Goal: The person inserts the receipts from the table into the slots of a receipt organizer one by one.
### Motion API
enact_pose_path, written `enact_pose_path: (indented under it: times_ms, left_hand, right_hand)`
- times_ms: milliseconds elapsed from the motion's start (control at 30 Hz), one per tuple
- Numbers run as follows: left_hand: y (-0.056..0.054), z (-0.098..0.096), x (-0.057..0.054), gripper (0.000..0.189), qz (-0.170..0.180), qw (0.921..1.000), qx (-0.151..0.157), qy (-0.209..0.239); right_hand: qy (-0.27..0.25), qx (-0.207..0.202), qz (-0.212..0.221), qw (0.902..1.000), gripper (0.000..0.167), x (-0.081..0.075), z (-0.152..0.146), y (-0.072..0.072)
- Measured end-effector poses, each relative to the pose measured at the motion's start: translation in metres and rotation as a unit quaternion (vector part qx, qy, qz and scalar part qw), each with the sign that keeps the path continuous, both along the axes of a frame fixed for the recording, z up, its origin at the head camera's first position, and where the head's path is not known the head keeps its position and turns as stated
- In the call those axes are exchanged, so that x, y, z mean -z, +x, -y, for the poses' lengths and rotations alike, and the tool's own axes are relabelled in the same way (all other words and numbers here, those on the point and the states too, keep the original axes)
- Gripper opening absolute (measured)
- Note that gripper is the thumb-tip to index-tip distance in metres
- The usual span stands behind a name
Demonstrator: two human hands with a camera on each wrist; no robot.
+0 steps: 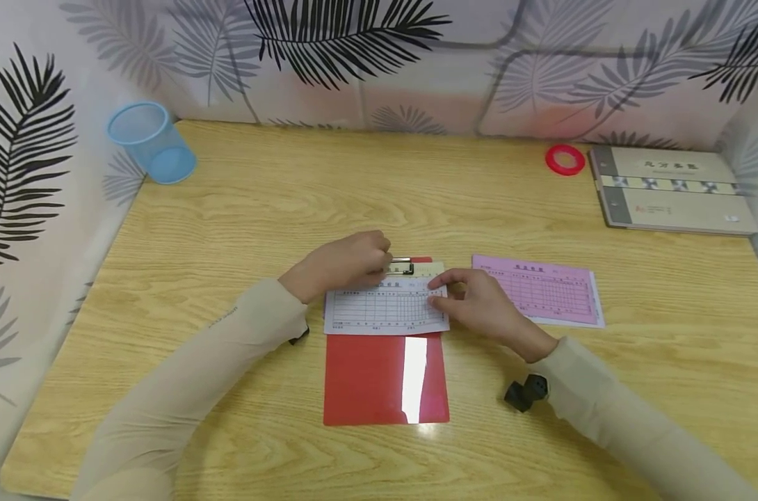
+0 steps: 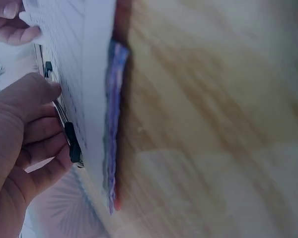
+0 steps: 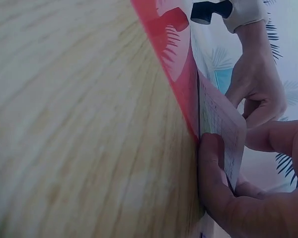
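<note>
A red clipboard (image 1: pixel 366 383) lies on the table in the head view, with a white printed form (image 1: pixel 379 309) across its upper half. A pale yellow sheet edge shows above the form. My left hand (image 1: pixel 344 264) holds the metal clip (image 1: pixel 401 267) at the board's top; in the left wrist view its fingers curl about the clip's black-ended bar (image 2: pixel 72 141). With thumb and fingers, my right hand (image 1: pixel 482 299) pinches the right edge of the form. The right wrist view shows the form's corner (image 3: pixel 233 124) raised off the board, between those fingers.
A pink form pad (image 1: pixel 542 289) lies right of the clipboard. At the back right are a red tape roll (image 1: pixel 565 160) and a grey-and-cream book (image 1: pixel 673 198). A blue mesh bin (image 1: pixel 150 142) stands at the back left. Patterned cloth hangs behind the wooden table (image 1: pixel 279 181).
</note>
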State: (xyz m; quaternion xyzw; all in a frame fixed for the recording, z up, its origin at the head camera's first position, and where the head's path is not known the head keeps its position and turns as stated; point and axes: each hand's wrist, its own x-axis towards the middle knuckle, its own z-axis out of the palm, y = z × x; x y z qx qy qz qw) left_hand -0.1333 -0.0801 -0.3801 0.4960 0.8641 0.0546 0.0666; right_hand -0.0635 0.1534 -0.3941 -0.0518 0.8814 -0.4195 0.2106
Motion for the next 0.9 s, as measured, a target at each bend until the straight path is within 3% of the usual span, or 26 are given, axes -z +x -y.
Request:
enact_pose_path:
  times_ms: [133,267,533,900]
  left_hand:
    - [0.002,0.000,0.003,0.011,-0.041,0.9987,0.025,-0.015]
    - [0.001,0.000,0.004,0.010,-0.054,0.9980,0.029,-0.015]
    - [-0.003,0.002,0.004,0.010,-0.032,0.9989,0.033,-0.008]
    - [-0.004,0.001,0.002,0.010,-0.034,0.9986,0.041,-0.006]
  right_hand:
    - [0.012,0.001,0.003,0.9999,0.029,-0.001,0.000,0.001]
    - [0.013,-0.003,0.003,0.9999,0.034,-0.003,-0.001,0.001]
    - [-0.001,-0.029,0.012,0.9995,0.033,-0.004,-0.003,-0.005]
    - [-0.071,-0.022,0.083,0.9939,0.043,-0.007,-0.004,-0.010]
